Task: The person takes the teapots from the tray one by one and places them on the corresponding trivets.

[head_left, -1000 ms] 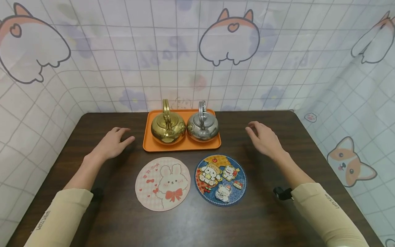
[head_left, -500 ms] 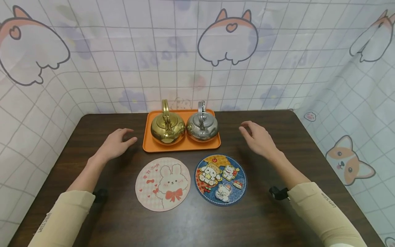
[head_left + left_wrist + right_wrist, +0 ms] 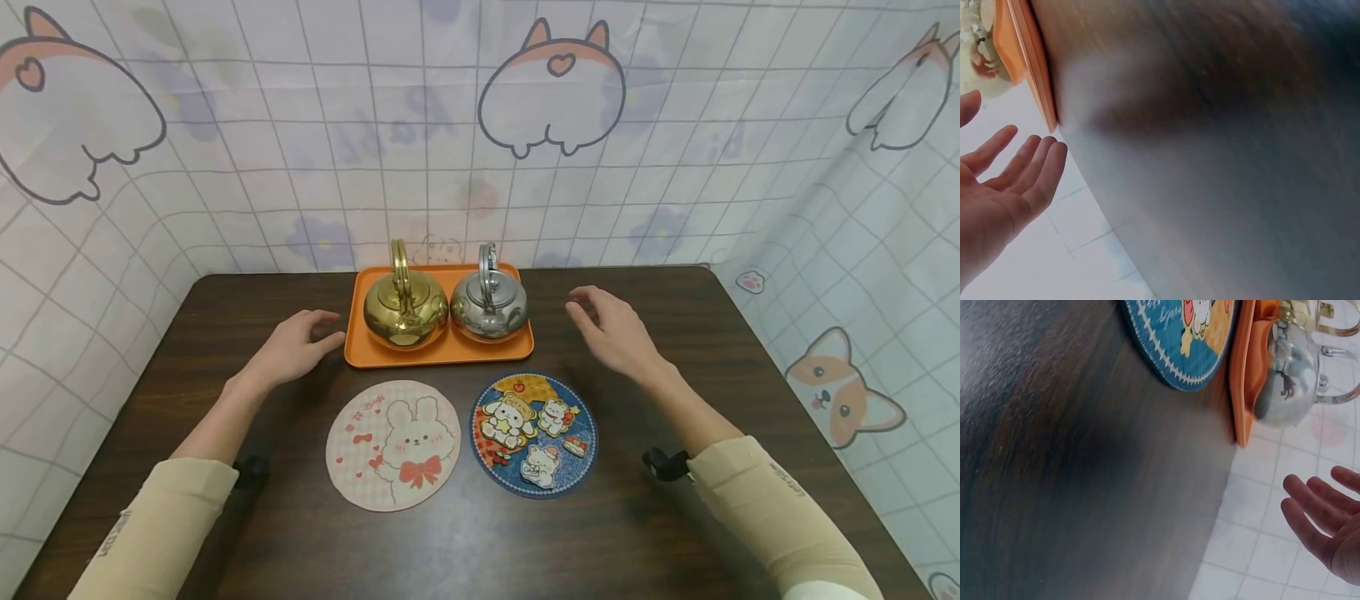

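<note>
An orange tray (image 3: 442,358) lies at the back of the table, with a gold teapot (image 3: 405,310) and a silver teapot (image 3: 489,307) side by side on it. Each teapot has an upright looped handle. My left hand (image 3: 294,346), fingers relaxed and holding nothing, is just left of the tray's left edge; whether it touches cannot be told in the head view. In the left wrist view its fingertips (image 3: 1054,150) look apart from the tray. To the right of the tray, my right hand (image 3: 617,333) is held out with loosely bent fingers and nothing in it, apart from the silver teapot.
Two round mats lie in front of the tray: a pink rabbit mat (image 3: 393,446) on the left and a blue cartoon mat (image 3: 534,435) on the right. A patterned white curtain (image 3: 427,167) rises behind the dark wooden table (image 3: 480,550) and along its sides.
Both hands have moved inward toward the tray, the left one to the right and the right one to the left. The teapots, tray and mats have stayed in place.
</note>
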{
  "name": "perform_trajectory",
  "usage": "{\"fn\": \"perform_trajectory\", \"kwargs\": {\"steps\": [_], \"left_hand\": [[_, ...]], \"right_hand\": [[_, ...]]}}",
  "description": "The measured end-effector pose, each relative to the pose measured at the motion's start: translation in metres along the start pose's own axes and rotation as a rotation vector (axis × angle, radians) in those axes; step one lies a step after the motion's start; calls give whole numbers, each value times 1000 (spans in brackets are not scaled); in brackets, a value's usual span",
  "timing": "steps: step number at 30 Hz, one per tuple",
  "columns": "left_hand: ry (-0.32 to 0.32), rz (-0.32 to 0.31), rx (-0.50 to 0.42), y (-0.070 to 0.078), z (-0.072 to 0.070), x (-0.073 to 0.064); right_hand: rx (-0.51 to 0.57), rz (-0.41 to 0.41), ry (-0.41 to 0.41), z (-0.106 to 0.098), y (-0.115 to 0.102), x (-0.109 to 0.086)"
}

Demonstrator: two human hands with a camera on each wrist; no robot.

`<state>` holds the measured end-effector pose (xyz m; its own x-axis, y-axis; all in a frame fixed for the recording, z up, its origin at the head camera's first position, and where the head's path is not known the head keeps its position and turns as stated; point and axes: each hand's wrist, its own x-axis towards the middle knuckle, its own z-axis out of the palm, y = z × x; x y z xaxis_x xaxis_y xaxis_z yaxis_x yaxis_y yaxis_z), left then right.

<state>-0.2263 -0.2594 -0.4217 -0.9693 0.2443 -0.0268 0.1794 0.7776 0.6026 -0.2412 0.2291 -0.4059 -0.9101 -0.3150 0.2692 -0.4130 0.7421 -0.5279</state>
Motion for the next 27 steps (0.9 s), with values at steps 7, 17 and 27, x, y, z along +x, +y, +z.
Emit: {"fn": "perform_trajectory", "kwargs": {"steps": [7,17,27], "left_hand": [[-15,-12,-23,4,3,4],[-52,-40,-43,6,5,10],[-80,-89,-99,7,16,12]], "right_hand": [[20,-29,-5,2,-7,4],[34,-67,10,-1,-21,7],[47,-88,14,3,-28,1]]}}
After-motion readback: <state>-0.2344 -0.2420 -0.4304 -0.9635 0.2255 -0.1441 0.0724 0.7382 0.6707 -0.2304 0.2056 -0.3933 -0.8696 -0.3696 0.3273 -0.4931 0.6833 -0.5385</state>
